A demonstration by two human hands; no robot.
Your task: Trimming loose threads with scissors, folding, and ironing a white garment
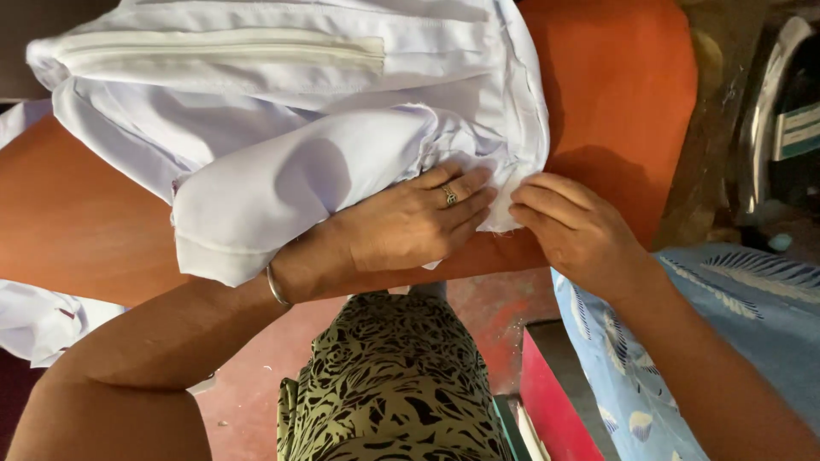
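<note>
A white garment (pixel 290 111) with a zipper strip along its far edge lies bunched on an orange-brown wooden table (pixel 615 94). My left hand (pixel 410 224), with a ring and a thin bangle, lies flat on the cloth's near edge, fingers pressing it onto the table. My right hand (pixel 576 230) sits just to the right, its fingertips pinching the frayed edge of the white garment where the two hands meet.
A green-and-black patterned cloth (pixel 393 384) covers my lap below the table. Blue feather-print fabric (pixel 735 316) lies at the right. A red box edge (pixel 551 401) stands on the reddish floor. More white cloth (pixel 34 316) hangs at the left. Metal objects (pixel 769 111) fill the far right.
</note>
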